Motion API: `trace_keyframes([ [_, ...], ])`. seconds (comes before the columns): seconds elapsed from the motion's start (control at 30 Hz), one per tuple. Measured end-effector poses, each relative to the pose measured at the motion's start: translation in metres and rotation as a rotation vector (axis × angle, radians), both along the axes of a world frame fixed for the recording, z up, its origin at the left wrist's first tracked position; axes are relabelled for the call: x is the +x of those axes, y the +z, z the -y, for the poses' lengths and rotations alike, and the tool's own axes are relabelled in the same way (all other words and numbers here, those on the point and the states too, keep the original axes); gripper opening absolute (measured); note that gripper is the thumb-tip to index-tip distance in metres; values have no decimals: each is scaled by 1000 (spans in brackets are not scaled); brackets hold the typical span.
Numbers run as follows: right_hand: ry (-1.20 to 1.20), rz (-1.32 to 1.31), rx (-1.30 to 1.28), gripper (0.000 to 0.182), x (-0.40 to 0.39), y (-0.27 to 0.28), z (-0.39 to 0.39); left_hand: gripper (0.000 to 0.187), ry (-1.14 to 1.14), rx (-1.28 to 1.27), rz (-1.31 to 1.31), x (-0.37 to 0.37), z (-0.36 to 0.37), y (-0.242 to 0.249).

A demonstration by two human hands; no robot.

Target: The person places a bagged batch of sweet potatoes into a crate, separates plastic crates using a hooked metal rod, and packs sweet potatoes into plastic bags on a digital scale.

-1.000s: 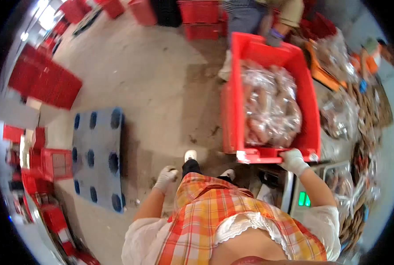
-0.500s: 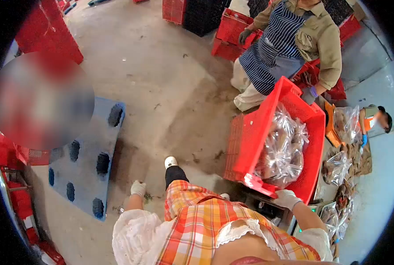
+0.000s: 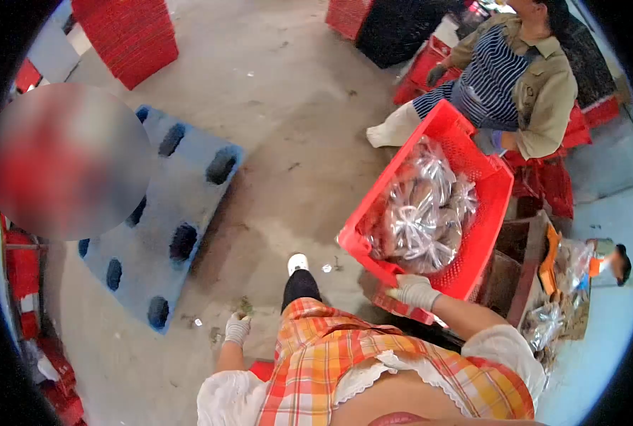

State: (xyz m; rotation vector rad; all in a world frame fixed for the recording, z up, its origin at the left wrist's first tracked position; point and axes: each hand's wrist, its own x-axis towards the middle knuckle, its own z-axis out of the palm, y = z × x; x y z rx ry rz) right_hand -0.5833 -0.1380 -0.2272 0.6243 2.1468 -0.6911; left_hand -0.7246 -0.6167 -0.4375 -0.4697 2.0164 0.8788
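Observation:
A red plastic crate tilts at the right, held between me and a co-worker. Inside lie several clear, knotted plastic bags with brownish contents I cannot make out. My right hand, in a white glove, is closed around the crate's near end. At the far end, the co-worker's gloved hand grips the rim. My left hand, also gloved, hangs beside my apron, away from the crate. Its fingers are loosely bent with the thumb apart, and nothing shows in it.
A blue-grey pallet with dark oval holes lies on the floor at left. Stacked red crates stand behind it. The co-worker in a striped apron stands beyond the crate. More bags lie on a worktable at right, with another person behind.
The crate has moved left, off the red crate that was under it, carried by my right hand and the co-worker. The view has shifted, and my left hand stays low and free.

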Motion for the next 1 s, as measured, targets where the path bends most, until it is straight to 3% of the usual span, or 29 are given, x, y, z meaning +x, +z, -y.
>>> trace_keyframes([
  [0.07,110,-14,92,50,-8,-44,-19,29,235,68,-78,45,11,-2],
  [0.1,134,-69,119,50,-17,-35,-17,29,275,15,-126,72,16,3],
  [0.13,186,-95,105,50,-15,-60,-22,29,328,2,-151,96,14,2],
  [0.23,80,-143,57,48,2,-144,-55,30,625,9,-228,205,6,5],
  [0.27,49,-130,35,47,10,-156,-65,29,537,-24,-232,244,3,-7],
  [0.3,-52,-219,30,42,6,-153,-63,29,431,-52,-254,254,8,10],
  [0.37,-46,-273,-13,40,12,-192,-84,28,463,-50,-85,289,-30,68],
  [0.43,-110,-276,-129,40,13,-244,-102,29,379,-44,-172,356,-21,36],
  [0.47,-71,-200,-1,44,9,-239,-101,30,482,5,-102,380,-36,45],
  [0.5,-102,-184,-109,51,18,-280,-118,31,473,-156,3,392,-62,90],
  [0.53,-85,-117,-51,60,4,-266,-111,33,512,-96,-109,437,-23,34],
  [0.57,-90,-60,-34,64,1,-286,-112,34,745,-25,107,424,-50,108],
  [0.6,-97,5,-9,68,6,-308,-114,30,748,-45,145,443,-44,111],
  [0.67,-129,-9,-27,72,9,-274,-103,28,769,-115,115,493,-41,121],
  [0.7,-62,8,39,74,19,-317,-113,28,779,-123,142,502,-54,127],
  [0.8,-188,-122,-52,56,18,-320,-127,25,944,-148,415,528,-88,162],
  [0.83,-360,-64,-332,49,6,-223,-104,22,900,-173,422,534,-98,177],
  [0.87,-23,-117,39,50,17,-218,-111,20,856,-185,430,550,-113,186],
  [0.9,-63,-160,43,53,39,-206,-114,17,402,-162,231,591,-107,174],
  [0.93,63,-285,49,56,83,-223,-124,17,-23,-239,-31,634,-102,162],
  [0.97,-106,-324,-121,55,100,-166,-114,18,216,-147,50,627,-117,161],
  [1.0,-8,-416,-118,53,115,-172,-123,21,464,-76,117,618,-134,163],
])
